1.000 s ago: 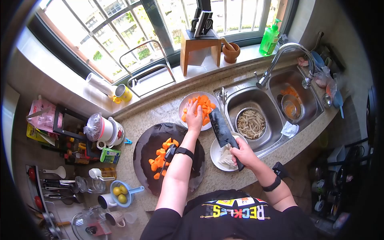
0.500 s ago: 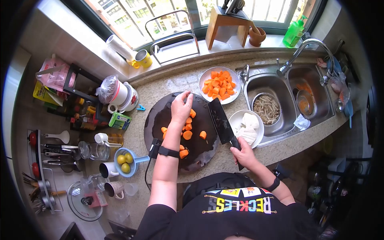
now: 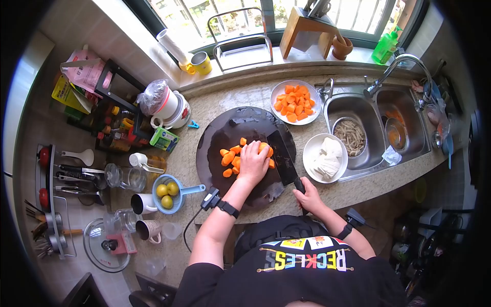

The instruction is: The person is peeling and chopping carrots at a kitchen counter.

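Stone counter [image 3: 228,99], with round dark board [image 3: 215,128]. Right hand [image 3: 310,197]: closed round cleaver [image 3: 283,166] handle, board's near right. Left hand [image 3: 253,163]: half-curled over carrot chunks [image 3: 227,159] on board; grip hidden. Plate [image 3: 318,105]: beyond board, rightward. Visible carrots are cut, partly plated.

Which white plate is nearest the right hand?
The plate holding white food, just beyond the right hand gripping the cleaver. The other plate holds orange chunks and sits farther off, toward the window.
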Motion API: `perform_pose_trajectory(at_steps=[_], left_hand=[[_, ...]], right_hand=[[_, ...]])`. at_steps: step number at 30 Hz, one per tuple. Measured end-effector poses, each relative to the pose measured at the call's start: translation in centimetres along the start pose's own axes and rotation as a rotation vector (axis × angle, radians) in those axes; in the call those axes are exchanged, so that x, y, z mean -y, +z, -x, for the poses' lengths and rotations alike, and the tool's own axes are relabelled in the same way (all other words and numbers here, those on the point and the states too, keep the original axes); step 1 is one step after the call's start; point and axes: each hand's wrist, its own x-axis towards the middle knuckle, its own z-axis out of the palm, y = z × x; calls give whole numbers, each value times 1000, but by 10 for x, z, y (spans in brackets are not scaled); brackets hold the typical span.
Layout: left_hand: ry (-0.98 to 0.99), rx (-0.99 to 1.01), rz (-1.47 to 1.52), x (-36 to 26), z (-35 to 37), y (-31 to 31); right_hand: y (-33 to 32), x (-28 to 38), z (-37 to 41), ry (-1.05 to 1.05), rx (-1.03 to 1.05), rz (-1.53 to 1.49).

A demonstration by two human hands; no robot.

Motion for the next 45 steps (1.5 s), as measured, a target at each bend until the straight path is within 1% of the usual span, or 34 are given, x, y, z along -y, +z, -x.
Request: perform_pose_trajectory(at_steps=[1,3,4,5,7,8,9,11,12,13,16,17,19,20,21,25,29,32,37,41,43,45], left_hand=[[-3,-1,0,-4,6,-3],[-73,-69,68,-12,18,-10],[-92,-64,5,-14,23,-13],[-94,-65,5,-17,24,-14],[-266,-80,-45,-28,26,-13],[-271,-53,-107,-27,24,-8],[-276,-56,-107,-25,23,-2],[-334,-105,-201,-23,18,9],[-336,-157,-182,-20,15,14],[-342,-160,-183,-19,12,17],[-458,-291,-77,-18,5,22],[-454,-290,-73,-18,4,23],[-464,-288,45,-14,3,23],[-443,-364,39,-15,2,23],[-444,-364,39,-15,3,23],[-420,-441,200,-12,4,26],[-429,-486,333,-15,1,19],[-400,-510,353,-20,-4,12],[-376,-509,394,-30,-20,2],[-331,-493,417,-41,-46,5],[-302,-496,422,-48,-63,9],[-248,-473,452,-56,-83,14]], right_hand=[[4,-3,0,0,3,2],[9,-7,-1,42,28,-47],[11,-7,-1,43,31,-43],[14,-6,-2,49,57,-50],[23,-5,-3,60,91,-54],[27,-4,-4,56,111,-47],[31,-4,-6,53,127,-40],[37,-5,-9,52,155,-75],[40,-5,-9,54,159,-65],[43,-2,-10,54,167,-55],[47,7,-10,46,179,-7],[48,9,-9,46,173,-6],[50,12,-7,41,201,-100],[50,11,-7,42,201,-98],[50,9,-6,45,209,-127],[49,16,-3,36,232,-206],[45,28,2,37,249,-220],[42,40,6,37,242,-191],[31,50,7,21,256,-239],[18,65,8,12,200,-258],[9,74,5,6,154,-337],[-5,78,0,-3,127,-347]])
